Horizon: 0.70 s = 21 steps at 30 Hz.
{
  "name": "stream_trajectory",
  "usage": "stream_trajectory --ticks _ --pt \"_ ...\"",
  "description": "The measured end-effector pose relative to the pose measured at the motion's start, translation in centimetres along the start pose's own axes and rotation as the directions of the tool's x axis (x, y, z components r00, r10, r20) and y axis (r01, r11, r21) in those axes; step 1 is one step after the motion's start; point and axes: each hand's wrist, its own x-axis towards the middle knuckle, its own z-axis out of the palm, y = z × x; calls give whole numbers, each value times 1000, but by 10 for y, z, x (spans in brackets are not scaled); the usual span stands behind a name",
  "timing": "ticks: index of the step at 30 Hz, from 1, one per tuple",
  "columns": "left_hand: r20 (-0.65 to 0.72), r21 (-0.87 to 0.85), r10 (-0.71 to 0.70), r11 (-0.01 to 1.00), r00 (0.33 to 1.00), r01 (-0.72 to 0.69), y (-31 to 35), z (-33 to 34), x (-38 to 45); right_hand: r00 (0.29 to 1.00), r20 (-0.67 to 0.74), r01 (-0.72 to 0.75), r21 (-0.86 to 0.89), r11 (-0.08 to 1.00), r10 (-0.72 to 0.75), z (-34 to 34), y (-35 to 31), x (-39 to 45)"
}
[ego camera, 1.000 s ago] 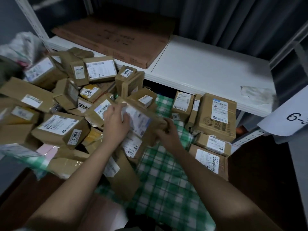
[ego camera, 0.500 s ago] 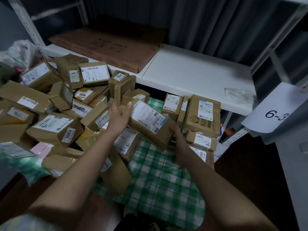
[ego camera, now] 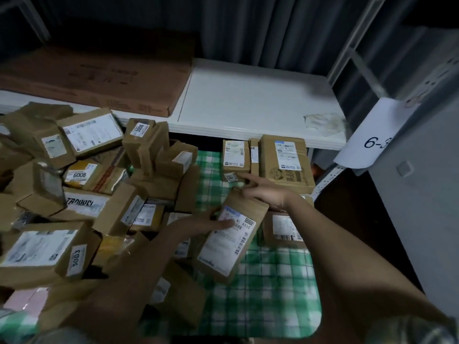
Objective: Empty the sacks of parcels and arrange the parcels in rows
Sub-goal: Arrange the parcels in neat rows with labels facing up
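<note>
I hold a long brown parcel [ego camera: 231,247] with a white label over the green checked sack cloth [ego camera: 273,281]. My left hand [ego camera: 211,223] grips its left side, thumb on the label. My right hand [ego camera: 265,194] grips its far end, index finger stretched out to the left. A loose pile of cardboard parcels [ego camera: 74,194] fills the left. Three parcels stand side by side at the back [ego camera: 285,160], under the shelf edge. Another labelled parcel [ego camera: 283,227] lies just right of the held one, partly hidden by my right forearm.
A white shelf [ego camera: 248,108] runs across the back, with a flat brown carton [ego camera: 99,78] on its left half. A paper sign reading 6-3 [ego camera: 372,142] hangs on a grey upright [ego camera: 422,194] at the right. Dark floor shows beside the cloth at the right.
The parcel has come away from the pile and moved right and down, turned lengthwise towards the parcels at the right. My right hand shifted from its near end to its far end.
</note>
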Motion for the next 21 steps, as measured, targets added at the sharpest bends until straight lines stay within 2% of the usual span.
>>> stream_trajectory --ticks 3,5,7,9,10,12,14,18,21 --pt "40 -21 -34 999 999 35 -10 -8 16 1000 -18 -15 -10 1000 15 6 0 7" --pt "40 -31 -44 998 998 45 -8 -9 22 988 -145 -33 64 997 42 10 7 14" --pt "24 -31 -50 998 998 50 -9 -8 27 933 -358 -8 96 995 42 9 18 15" --pt "-34 -23 -95 995 995 95 -15 -7 35 839 -544 -12 -6 1000 7 4 33 16" --pt "-69 -25 -125 992 990 123 -20 -7 45 803 -595 -32 -90 995 -28 0 42 18" --pt "-127 -99 -162 984 979 150 -25 -4 60 783 -616 -101 -269 958 -91 -11 54 22" --pt "-185 -174 -183 973 966 151 -26 -1 69 803 -589 -207 -415 886 -89 -19 64 30" --pt "-227 -272 -255 943 940 190 -29 5 87 857 -513 -352 -527 773 40 -27 71 43" --pt "-228 -289 -303 929 925 232 -37 8 106 838 -543 -333 -589 737 -56 -32 81 50"
